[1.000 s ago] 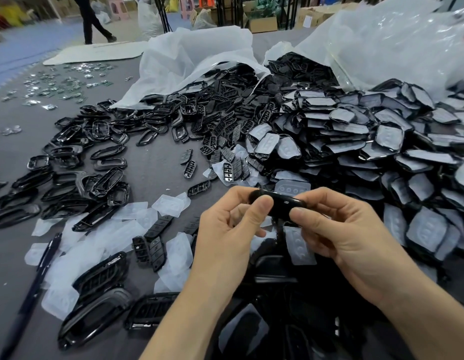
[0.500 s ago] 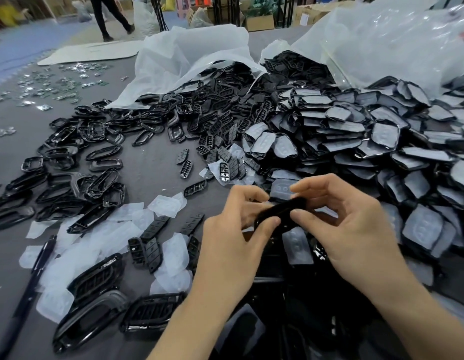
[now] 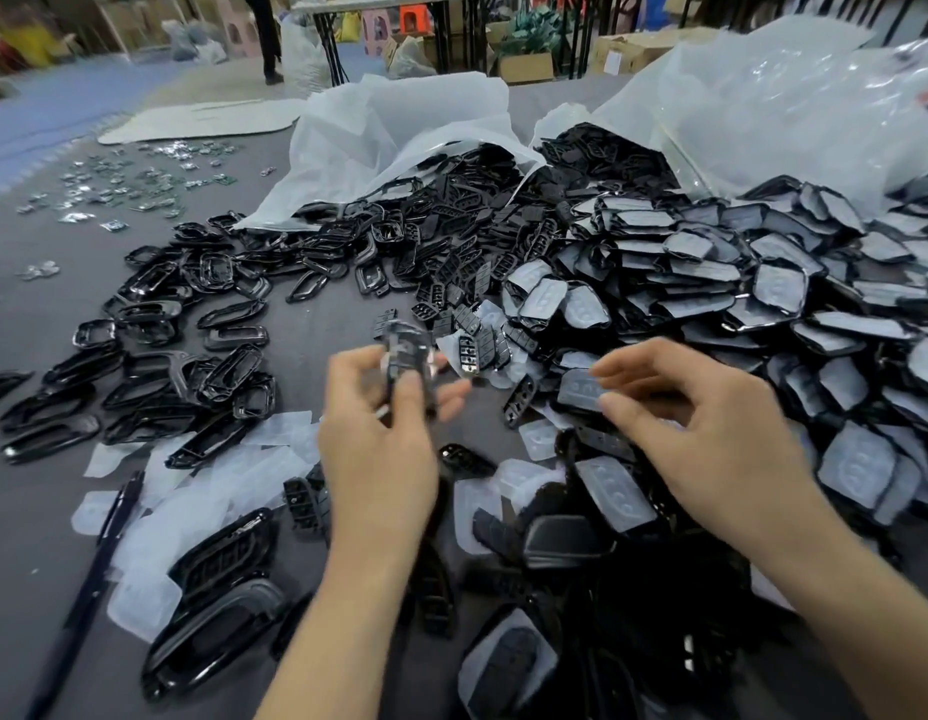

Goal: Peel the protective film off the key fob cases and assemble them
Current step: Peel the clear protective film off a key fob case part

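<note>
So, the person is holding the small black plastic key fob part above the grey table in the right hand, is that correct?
Not quite: in the head view the left hand grips the small black plastic key fob part above the grey table; the right hand is apart from it.

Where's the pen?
In the head view, the dark pen lies at the lower left of the grey table. It is left of the left hand, beside the peeled films.

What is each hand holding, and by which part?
Left hand pinches a blurred black case piece by its lower end. Right hand hovers by a film-covered case; grip cannot be told.
</note>
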The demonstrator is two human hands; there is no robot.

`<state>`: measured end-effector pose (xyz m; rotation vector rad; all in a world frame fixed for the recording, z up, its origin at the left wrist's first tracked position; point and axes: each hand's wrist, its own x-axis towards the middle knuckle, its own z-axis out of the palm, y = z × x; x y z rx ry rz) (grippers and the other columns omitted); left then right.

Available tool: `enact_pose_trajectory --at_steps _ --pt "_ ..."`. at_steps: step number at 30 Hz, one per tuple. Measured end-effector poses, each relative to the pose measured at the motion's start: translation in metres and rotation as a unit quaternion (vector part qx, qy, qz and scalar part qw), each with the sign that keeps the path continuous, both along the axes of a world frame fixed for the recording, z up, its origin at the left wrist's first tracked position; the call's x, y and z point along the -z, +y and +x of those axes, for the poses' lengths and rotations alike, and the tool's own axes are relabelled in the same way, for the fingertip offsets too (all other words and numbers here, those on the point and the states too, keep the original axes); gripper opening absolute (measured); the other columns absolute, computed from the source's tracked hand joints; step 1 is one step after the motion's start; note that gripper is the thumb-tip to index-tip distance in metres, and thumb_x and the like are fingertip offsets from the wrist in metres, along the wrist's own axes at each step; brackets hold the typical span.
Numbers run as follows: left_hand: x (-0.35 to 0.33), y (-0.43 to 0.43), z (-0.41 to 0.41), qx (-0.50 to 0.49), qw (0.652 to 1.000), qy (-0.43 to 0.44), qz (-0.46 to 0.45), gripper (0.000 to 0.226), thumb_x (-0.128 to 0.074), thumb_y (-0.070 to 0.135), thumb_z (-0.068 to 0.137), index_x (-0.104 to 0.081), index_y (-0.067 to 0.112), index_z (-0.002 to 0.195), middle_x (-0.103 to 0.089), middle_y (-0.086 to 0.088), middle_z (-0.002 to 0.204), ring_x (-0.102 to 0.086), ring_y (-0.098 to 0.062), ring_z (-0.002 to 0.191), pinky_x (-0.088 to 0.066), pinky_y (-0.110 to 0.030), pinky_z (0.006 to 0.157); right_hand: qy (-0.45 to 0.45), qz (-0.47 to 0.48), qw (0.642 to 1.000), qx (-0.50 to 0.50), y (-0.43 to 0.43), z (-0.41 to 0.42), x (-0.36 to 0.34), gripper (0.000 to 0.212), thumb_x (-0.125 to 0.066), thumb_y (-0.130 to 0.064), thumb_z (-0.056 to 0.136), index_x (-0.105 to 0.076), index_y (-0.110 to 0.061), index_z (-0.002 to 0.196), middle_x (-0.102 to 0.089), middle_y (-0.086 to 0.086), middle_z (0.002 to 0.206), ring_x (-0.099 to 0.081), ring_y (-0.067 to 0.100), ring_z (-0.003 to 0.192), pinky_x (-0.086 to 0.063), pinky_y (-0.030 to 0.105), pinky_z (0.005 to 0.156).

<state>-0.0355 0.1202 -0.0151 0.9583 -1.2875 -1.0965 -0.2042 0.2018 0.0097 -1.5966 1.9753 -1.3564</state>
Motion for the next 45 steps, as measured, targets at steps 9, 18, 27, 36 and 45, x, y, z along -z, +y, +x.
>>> enact_pose_trajectory --at_steps 9,18,27,36,45 --pt "-0.005 -0.008 0.014 -0.011 0.99 0.133 0.055 0.022 -0.04 -0.001 0.1 -0.04 0.019 0.091 -0.073 -0.011 0.096 -0.073 -0.028 0.082 -0.058 -0.027 0.07 0.286 0.279 0.891 -0.214 -0.05 0.043 -0.016 0.029 -0.067 -0.011 0.082 -0.065 -0.02 0.11 -0.065 0.003 0.103 -0.061 0.023 0.097 -0.049 0.029 0.08" --pt "-0.005 -0.006 0.006 0.04 0.986 0.135 0.086 0.016 -0.042 -0.003 0.098 -0.041 0.01 0.09 -0.074 -0.013 0.083 -0.074 -0.028 0.079 -0.057 -0.025 0.065 0.209 0.238 0.935 -0.156 -0.05 0.033 -0.013 0.007 -0.071 -0.017 0.082 -0.066 -0.021 0.079 -0.057 -0.005 0.083 -0.056 0.012 0.077 -0.041 0.018 0.067" --pt "0.006 0.01 -0.012 0.117 0.986 0.052 0.103 0.003 -0.048 -0.002 0.096 -0.047 0.0 0.094 -0.073 -0.012 0.082 -0.073 -0.022 0.074 -0.057 -0.022 0.061 -0.321 0.063 0.942 -0.075 -0.028 0.006 -0.006 0.014 -0.068 -0.003 0.083 -0.074 -0.014 0.079 -0.065 -0.003 0.061 -0.048 0.005 0.045 -0.039 0.014 0.043" --pt "0.009 0.021 -0.017 0.123 0.99 -0.039 0.06 0.011 -0.057 0.007 0.092 -0.056 0.016 0.086 -0.067 -0.017 0.072 -0.069 -0.033 0.073 -0.06 -0.04 0.065 -0.309 0.047 0.942 -0.122 -0.019 0.003 0.001 0.017 -0.071 -0.003 0.079 -0.073 -0.018 0.074 -0.065 -0.001 0.063 -0.055 0.011 0.055 -0.047 0.017 0.054" --pt "0.002 0.025 -0.021 0.145 0.988 -0.039 0.02 0.008 -0.054 -0.002 0.093 -0.054 0.005 0.09 -0.069 0.01 0.064 -0.061 0.004 0.055 -0.046 -0.01 0.052 -0.332 0.1 0.883 -0.315 -0.01 -0.005 -0.015 0.01 -0.075 -0.006 0.073 -0.072 -0.015 0.075 -0.066 0.008 0.073 -0.06 0.011 0.064 -0.049 0.017 0.064"
